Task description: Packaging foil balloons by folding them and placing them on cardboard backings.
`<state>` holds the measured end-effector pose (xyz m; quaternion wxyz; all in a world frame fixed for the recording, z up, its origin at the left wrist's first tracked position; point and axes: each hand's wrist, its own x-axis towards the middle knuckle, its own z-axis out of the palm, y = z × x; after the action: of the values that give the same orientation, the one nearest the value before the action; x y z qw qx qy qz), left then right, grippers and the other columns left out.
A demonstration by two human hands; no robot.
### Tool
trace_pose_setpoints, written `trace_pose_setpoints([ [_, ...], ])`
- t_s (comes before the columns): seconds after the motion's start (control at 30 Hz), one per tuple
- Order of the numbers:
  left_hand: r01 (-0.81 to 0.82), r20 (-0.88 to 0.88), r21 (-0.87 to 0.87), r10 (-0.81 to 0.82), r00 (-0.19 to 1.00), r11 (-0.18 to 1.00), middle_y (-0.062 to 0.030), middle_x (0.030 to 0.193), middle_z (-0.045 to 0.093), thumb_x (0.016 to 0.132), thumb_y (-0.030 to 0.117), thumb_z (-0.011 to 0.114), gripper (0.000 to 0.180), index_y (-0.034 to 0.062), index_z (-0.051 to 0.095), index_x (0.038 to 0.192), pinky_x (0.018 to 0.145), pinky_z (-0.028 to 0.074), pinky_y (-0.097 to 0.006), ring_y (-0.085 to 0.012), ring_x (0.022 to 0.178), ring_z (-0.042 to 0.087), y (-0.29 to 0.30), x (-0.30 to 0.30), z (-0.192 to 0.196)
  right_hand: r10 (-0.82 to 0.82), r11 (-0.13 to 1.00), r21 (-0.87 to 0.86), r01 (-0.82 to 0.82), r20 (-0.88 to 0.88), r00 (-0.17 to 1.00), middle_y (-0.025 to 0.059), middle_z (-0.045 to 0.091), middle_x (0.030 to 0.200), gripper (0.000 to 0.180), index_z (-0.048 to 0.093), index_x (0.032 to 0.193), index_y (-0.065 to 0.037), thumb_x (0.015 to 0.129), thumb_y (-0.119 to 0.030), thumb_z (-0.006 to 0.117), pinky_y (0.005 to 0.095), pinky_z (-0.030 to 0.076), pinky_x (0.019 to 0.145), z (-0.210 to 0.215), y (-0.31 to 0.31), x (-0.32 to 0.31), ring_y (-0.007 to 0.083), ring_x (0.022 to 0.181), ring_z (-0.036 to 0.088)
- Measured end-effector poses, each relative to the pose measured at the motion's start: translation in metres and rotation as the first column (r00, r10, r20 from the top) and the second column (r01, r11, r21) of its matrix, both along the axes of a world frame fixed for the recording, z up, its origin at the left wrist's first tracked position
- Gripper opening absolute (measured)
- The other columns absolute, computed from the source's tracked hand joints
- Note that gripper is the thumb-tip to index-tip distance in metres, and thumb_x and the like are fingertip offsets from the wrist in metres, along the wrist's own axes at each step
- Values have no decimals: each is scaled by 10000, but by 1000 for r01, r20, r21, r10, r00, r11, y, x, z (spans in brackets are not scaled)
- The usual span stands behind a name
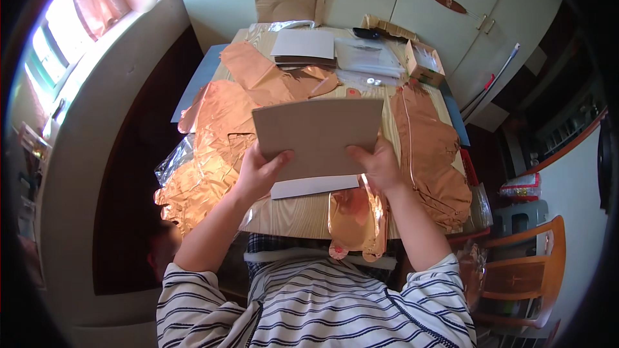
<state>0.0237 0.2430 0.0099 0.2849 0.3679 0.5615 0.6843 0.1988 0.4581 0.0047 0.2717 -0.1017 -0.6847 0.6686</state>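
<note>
A grey-brown cardboard sheet is raised over the middle of the table, gripped at both sides. My left hand closes on its lower left edge, thumb on the near face. On the lower right edge my right hand holds it the same way. Beneath it shows part of a white sheet. Copper-coloured foil lies crumpled to the left, and a shiny foil piece hangs over the near table edge by my right forearm. What lies right behind the cardboard is hidden.
A stack of white-topped sheets and clear plastic sleeves sit at the back of the table. A small open box stands at the back right. More copper foil covers the right side. A wooden chair is at lower right.
</note>
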Motion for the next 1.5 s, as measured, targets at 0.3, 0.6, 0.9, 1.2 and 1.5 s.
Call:
trace_pose_setpoints([
  [0.3, -386, 613, 216, 183, 769, 897, -88, 1229, 649, 957, 105, 660, 338, 16, 580, 1273, 992, 492, -402, -215, 1163, 614, -71, 126, -9, 22, 713, -687, -142, -181, 983, 47, 664, 1173, 449, 572, 1303, -60, 907, -173, 750, 293, 512, 847, -7, -131, 21, 141, 1058, 630],
  [0.6, -98, 454, -62, 116, 883, 993, -137, 1181, 693, 954, 86, 634, 409, -78, 577, 1324, 915, 531, -299, -156, 1046, 671, -196, 84, 9, 368, 789, -549, -277, 61, 928, 15, 711, 1022, 240, 674, 1152, -28, 914, -19, 699, 289, 543, 845, 21, -156, 54, 134, 963, 668],
  [0.9, -91, 363, -159, 144, 921, 983, -66, 1038, 728, 922, -2, 602, 285, -94, 672, 1182, 837, 549, -263, -101, 905, 679, -211, 98, 9, 417, 860, -366, -355, 105, 903, 24, 715, 1053, 207, 700, 1124, -17, 916, -13, 695, 279, 536, 845, 11, -180, 60, 112, 956, 656],
  [1.2, -308, 185, -488, 442, 878, 816, -54, 1014, 721, 909, -33, 588, 230, -82, 677, 1115, 829, 551, -255, -99, 917, 682, -225, 109, -10, 448, 887, -217, -408, 193, 873, 40, 734, 977, 176, 712, 1077, 7, 909, -42, 717, 263, 549, 763, -6, -205, 48, 100, 868, 672],
  [1.5, -256, 287, -412, 391, 875, 875, -39, 977, 706, 913, -18, 587, 203, -77, 653, 1096, 790, 539, -236, -82, 886, 671, -230, 103, -14, 433, 897, -185, -401, 185, 882, 50, 740, 947, 151, 715, 1046, 24, 908, -36, 709, 266, 553, 715, -7, -208, 43, 102, 807, 676],
])
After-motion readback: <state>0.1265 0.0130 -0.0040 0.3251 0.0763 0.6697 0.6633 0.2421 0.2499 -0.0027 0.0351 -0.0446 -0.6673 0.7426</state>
